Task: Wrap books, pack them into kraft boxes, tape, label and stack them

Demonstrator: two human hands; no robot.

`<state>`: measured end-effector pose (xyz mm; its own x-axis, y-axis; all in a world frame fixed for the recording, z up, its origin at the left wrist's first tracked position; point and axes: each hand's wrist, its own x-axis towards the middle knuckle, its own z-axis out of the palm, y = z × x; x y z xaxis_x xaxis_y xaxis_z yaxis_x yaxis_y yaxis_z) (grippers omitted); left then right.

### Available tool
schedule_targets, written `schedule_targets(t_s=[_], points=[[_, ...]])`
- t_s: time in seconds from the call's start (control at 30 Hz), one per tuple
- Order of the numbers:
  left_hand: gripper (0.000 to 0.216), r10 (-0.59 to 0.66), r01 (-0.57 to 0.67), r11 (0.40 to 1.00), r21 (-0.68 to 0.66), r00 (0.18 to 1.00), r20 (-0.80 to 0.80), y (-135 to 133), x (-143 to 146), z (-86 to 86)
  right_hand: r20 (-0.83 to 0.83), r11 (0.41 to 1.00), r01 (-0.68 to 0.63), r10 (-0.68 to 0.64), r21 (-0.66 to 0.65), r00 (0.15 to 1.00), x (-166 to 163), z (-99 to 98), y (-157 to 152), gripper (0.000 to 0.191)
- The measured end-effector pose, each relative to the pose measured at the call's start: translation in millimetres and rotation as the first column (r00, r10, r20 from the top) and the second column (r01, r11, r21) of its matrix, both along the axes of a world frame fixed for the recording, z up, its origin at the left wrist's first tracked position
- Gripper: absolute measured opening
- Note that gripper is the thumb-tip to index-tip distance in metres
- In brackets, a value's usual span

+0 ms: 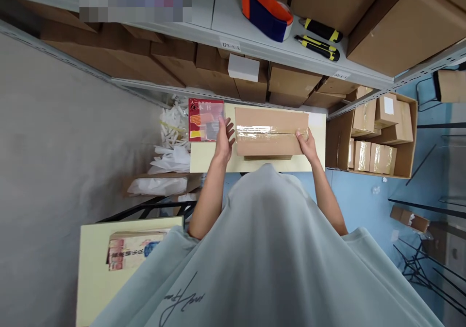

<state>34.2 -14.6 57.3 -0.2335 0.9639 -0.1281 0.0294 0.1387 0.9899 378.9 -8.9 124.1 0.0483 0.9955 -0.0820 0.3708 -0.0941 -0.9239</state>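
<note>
At twelve o'clock, over table [204,157], our box [269,146]: right hand [308,145] grips three-o'clock end; left hand [224,141], fingers open, beside nine-o'clock end. Probably stiff, tape [251,132] slippery; we'd hold both ends.

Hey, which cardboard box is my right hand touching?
The long, clear-taped box over the pale table: your right hand holds its right end. Boxes on the shelves and in the large open carton sit apart, untouched.

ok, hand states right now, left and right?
Left hand: open, beside the taped cardboard box; contact cannot be told.
Right hand: holding the box's right end, thumb on top.
</note>
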Motion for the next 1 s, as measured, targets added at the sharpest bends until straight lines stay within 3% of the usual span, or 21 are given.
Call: schedule_targets(t_s=[0.13,0.23,0.4,0.5,0.6,0.83,1.0], points=[[0.1,-0.066,0.074,0.99,0.116,0.995,-0.072,15,2,32.6,-0.013,1.0,0.012,-0.012,0.015,1.0,-8,-5.7,14,0.096],[0.104,-0.063,0.082,0.986,0.142,0.989,-0.134,16,6,39.9,-0.008,0.999,0.035,-0.035,-0.013,0.999,-11,-8.5,0,0.091],[0.092,-0.073,0.071,0.997,-0.022,0.984,-0.162,-25,3,13.6,0.074,0.982,0.102,-0.091,-0.161,0.993,-14,-30.1,-62,0.082],[0.087,-0.029,0.012,0.996,-0.086,0.981,-0.191,-47,9,-2.0,0.075,0.972,0.126,-0.113,-0.196,0.991,-17,-48.4,-76,0.085],[0.085,-0.014,0.009,0.999,-0.035,0.985,-0.172,-41,15,-7.4,0.035,0.978,0.102,-0.097,-0.18,0.995,-19,-58.3,-59,0.087],[0.091,-0.011,0.014,1.0,0.027,0.991,-0.132,12,18,-10.5,0.087,0.98,0.085,-0.07,-0.18,0.994,-9,-55.5,8,0.092],[0.101,0.049,-0.06,0.997,-0.042,0.972,-0.23,10,26,-21.5,0.083,0.983,0.07,-0.057,-0.167,0.995,-5,-62.0,13,0.089]])
